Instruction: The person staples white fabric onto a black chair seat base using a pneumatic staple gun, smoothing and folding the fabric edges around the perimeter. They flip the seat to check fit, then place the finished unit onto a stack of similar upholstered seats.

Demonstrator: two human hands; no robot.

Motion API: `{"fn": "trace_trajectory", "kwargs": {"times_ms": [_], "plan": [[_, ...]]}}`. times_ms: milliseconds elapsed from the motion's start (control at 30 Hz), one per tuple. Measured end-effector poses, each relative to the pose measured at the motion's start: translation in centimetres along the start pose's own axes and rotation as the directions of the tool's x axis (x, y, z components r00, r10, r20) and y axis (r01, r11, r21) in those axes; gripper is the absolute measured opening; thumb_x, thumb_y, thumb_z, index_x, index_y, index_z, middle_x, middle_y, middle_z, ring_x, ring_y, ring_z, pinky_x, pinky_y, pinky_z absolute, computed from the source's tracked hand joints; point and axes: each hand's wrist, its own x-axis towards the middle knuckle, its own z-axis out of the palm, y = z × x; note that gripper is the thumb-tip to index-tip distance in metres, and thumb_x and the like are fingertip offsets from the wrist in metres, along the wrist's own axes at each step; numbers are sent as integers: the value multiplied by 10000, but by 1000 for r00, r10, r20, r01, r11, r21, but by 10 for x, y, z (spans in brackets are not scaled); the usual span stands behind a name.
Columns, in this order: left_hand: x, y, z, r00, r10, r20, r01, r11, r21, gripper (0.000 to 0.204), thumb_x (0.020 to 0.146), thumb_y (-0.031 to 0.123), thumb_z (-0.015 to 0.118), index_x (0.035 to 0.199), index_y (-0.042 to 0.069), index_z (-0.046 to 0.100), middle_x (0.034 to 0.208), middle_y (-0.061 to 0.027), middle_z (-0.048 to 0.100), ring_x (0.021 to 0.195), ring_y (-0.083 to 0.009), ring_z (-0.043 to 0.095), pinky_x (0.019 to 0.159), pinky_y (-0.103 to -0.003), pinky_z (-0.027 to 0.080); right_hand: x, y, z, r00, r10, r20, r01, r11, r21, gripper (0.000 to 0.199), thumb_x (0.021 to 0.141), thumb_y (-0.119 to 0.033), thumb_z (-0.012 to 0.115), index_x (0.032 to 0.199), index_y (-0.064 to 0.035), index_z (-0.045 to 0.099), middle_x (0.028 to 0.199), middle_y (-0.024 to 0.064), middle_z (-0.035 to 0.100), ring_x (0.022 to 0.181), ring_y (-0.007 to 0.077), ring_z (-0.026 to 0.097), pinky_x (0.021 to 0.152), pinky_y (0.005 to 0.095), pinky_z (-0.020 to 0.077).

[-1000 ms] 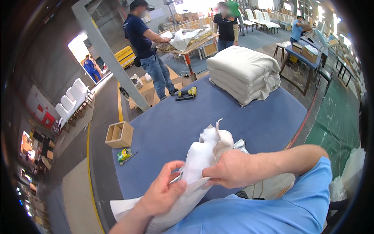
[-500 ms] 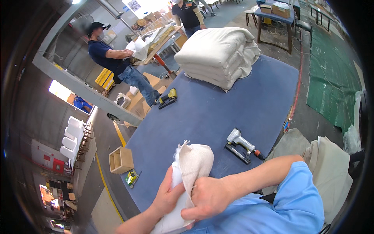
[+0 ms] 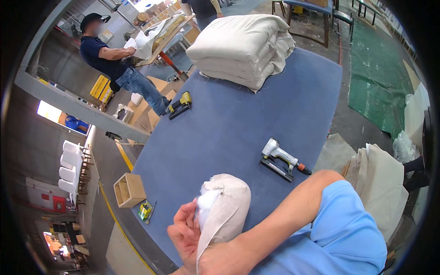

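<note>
Fabric cover [image 3: 231,215], beige and rounded at the top, sits right in front of me between the two hands, its upper end over the near edge of the blue table [image 3: 220,137]. White stuffing [image 3: 207,200] bulges out of the opening on its left side, and there's the left hand [image 3: 185,229], fingers half curled, right beside that opening; I can't tell whether they pinch anything. Across comes the right hand [image 3: 220,257], overlapping the cover's lower end, its fingers hidden from me, so I can't call its grip either.

Over to the table's left edge: a small green-and-yellow carton [image 3: 145,209] carries print, too small for me to read, and I can't see what it holds. A thin tool [image 3: 151,212] lies just beside it. Near them at that same edge, an open wooden box [image 3: 134,191], its divider making two compartments side by side; whether it stands on the table, I can't say from here.

Toward the right edge I have a silver staple gun [image 3: 286,158], and by the far left edge a yellow-and-black one [image 3: 184,99]. Up at the far edge, folded beige cloth [image 3: 238,48] makes a thick stack. Beyond, a capped co-worker [image 3: 103,52] handles white material [image 3: 144,44].
</note>
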Motion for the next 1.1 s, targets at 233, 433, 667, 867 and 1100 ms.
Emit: {"fn": "trace_trajectory", "kwargs": {"times_ms": [233,433,667,867,1100], "plan": [[0,14,-23,984,-86,153,96,993,-64,468,920,312,730,1271,30,601,1552,-239,391,1456,-348,384,1188,-478,340,30,0,15,887,419,197,-424,905,-15,246,870,-252,614,913,-28,705,696,213,687,647,407,709,549,542,517],[20,68,-36,823,-515,239,559,809,-184,526,933,386,701,1242,-38,671,1568,-232,394,1468,-342,367,1199,-473,309,40,14,46,942,324,90,-182,716,-674,311,818,-283,645,996,-44,733,737,166,721,670,382,724,571,510,514],[73,131,-53,411,-886,213,609,441,659,675,955,363,740,1459,-31,526,1289,-115,678,1163,-160,630,1003,-321,492,67,18,68,952,277,130,-56,575,-817,180,686,-265,756,764,-105,729,763,80,713,701,261,694,572,425,511],[54,125,-50,454,-888,69,776,432,460,434,1015,193,670,1393,-6,594,1186,-40,707,1075,-97,627,939,-286,503,68,-4,40,924,326,200,-134,767,-628,275,756,-306,737,944,-105,737,915,104,728,833,297,700,692,454,518],[-11,88,-51,792,-610,19,597,780,187,421,1045,149,606,1413,-50,564,1097,15,633,943,-41,520,872,-214,407,-101,50,2,372,194,-908,-294,952,83,447,1058,-459,555,1118,-33,678,911,60,676,735,144,627,648,331,509]]}}
